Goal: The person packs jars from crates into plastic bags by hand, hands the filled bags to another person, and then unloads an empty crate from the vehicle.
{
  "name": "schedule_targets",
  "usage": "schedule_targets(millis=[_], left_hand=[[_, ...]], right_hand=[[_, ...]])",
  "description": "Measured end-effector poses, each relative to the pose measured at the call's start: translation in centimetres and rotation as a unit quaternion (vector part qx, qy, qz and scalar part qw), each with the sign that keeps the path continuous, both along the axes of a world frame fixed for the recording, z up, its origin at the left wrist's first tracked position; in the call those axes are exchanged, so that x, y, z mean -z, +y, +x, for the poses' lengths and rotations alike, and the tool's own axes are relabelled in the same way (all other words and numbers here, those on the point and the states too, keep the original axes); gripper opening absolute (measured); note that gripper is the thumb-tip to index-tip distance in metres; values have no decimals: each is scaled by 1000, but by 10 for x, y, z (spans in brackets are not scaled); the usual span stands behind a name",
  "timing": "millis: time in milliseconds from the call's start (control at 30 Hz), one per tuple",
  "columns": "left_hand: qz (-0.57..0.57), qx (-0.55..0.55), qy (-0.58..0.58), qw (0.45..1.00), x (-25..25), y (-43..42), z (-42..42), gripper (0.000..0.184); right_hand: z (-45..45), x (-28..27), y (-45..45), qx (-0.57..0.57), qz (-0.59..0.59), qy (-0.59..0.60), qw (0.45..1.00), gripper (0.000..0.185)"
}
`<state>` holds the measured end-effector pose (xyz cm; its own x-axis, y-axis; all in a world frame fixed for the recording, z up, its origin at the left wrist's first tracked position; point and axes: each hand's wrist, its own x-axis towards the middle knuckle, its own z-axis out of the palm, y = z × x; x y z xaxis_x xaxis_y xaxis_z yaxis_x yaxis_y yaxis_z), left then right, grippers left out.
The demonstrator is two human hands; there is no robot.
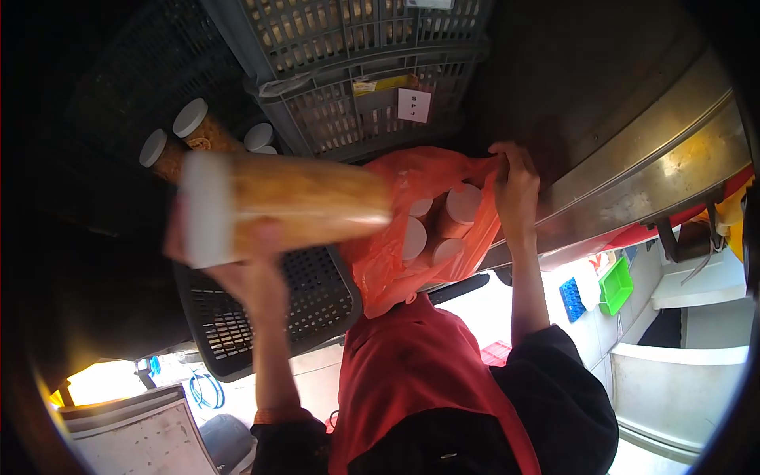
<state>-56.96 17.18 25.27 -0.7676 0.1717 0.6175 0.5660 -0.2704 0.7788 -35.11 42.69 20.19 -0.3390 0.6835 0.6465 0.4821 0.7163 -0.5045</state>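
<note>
My left hand (257, 273) is wrapped round a large clear jar (309, 198) with a white lid and orange-yellow contents. The jar lies sideways in the air, its lid end pointing left, somewhat blurred by motion. At its right end is a red plastic bag (372, 273), held open, with several white-lidded jars (462, 204) standing inside. My right hand (518, 186) grips the bag's right edge; its fingertips are partly hidden by the plastic.
Stacked grey crates (332, 99) stand at the back, one bearing a paper label (414, 105). More white-lidded jars (207, 131) are at the upper left. A black basket (317, 285) sits below the held jar. A metal edge (633, 166) runs along the right.
</note>
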Motion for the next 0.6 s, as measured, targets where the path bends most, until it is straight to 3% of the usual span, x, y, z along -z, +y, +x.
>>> schedule_targets(millis=[33, 67, 100, 133, 233, 300, 367, 467, 600], left_hand=[[-45, 74, -2, 996, 29, 16, 20, 97], [-71, 82, 41, 993, 43, 41, 47, 101], [-31, 154, -17, 987, 63, 66, 73, 102], [-106, 160, -7, 981, 67, 75, 92, 103], [-90, 170, 49, 980, 114, 113, 112, 103], [-82, 183, 44, 979, 120, 120, 115, 105], [-117, 144, 163, 969, 121, 120, 114, 103], [-130, 169, 232, 949, 110, 122, 115, 99], [-179, 167, 242, 939, 95, 126, 115, 98]], right_hand=[[-1, -1, 1, 4, -9, 12, 1000, 21], [-1, -2, 1, 1, -8, 13, 1000, 21], [0, -3, 1, 0, -2, 3, 1000, 23], [3, -4, 1, 0, 5, -7, 1000, 24], [12, -6, -6, -6, -6, -2, 1000, 26], [15, -5, -11, -15, -13, 2, 1000, 32], [16, -3, -14, -19, -26, 2, 999, 38], [18, -6, -12, -25, -20, 15, 999, 33], [16, -14, -10, -32, -51, -5, 998, 40]])
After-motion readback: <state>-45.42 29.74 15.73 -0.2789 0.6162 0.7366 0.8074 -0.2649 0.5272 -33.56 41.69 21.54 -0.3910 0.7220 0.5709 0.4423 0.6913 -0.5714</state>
